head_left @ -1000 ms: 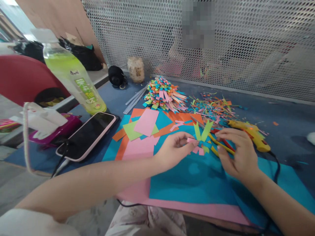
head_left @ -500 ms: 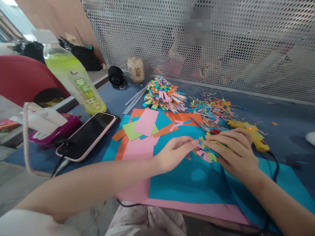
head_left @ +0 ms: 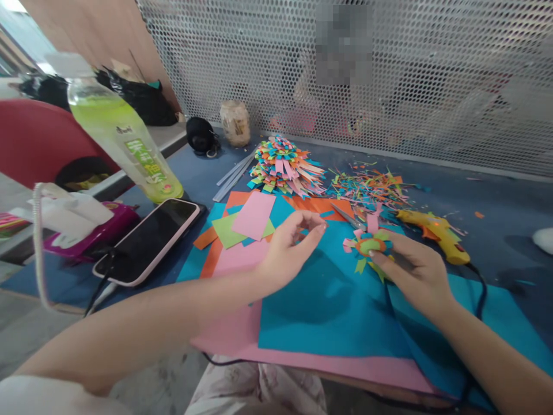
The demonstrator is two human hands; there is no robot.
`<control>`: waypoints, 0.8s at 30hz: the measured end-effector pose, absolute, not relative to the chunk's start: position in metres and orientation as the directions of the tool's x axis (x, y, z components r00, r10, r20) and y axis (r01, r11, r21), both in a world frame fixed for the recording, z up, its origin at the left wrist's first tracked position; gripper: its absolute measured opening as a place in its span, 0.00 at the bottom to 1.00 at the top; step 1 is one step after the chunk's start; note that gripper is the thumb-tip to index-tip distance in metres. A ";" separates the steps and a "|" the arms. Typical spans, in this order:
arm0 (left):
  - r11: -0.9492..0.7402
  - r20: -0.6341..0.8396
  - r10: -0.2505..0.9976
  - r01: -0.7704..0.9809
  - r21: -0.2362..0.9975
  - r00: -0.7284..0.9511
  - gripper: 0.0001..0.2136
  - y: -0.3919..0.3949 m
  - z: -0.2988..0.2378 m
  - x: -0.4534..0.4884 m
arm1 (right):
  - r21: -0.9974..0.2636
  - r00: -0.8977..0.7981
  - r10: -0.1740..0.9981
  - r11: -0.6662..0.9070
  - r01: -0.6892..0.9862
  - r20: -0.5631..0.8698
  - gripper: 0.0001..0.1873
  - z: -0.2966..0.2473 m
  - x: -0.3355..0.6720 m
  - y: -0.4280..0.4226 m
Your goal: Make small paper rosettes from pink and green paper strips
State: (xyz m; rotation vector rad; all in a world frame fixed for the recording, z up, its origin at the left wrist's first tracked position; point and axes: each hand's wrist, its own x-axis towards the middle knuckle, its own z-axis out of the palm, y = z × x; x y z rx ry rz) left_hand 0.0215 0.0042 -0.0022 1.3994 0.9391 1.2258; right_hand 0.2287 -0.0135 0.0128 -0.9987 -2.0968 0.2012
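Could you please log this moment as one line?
right hand: holding paper flower | left hand: apart from paper flower | blue paper: below hands | glue gun: on table

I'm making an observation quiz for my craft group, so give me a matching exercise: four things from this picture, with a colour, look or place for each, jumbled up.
Column one
1. Paper rosette
2. Glue gun
3. Phone
4. Drink bottle

Column two
A. Black with a pink edge
B. See-through, with a white cap
C. Held in the person's right hand
D. Mostly yellow

Right pairs: 1-C, 2-D, 3-A, 4-B.
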 end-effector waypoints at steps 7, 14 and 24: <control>-0.705 0.674 0.694 0.049 0.708 0.253 0.10 -0.005 0.002 0.017 | -0.292 -0.494 0.632 0.745 0.599 0.598 0.06 0.011 0.226 -0.014; -0.928 0.826 0.372 0.181 0.325 0.424 0.13 -0.005 0.001 0.011 | 0.095 -0.666 0.427 0.796 0.598 0.612 0.11 0.015 0.231 -0.015; -0.956 0.860 0.260 0.245 0.164 0.439 0.13 -0.007 0.000 0.007 | 0.376 -0.777 0.261 0.759 0.531 0.573 0.09 0.026 0.233 -0.023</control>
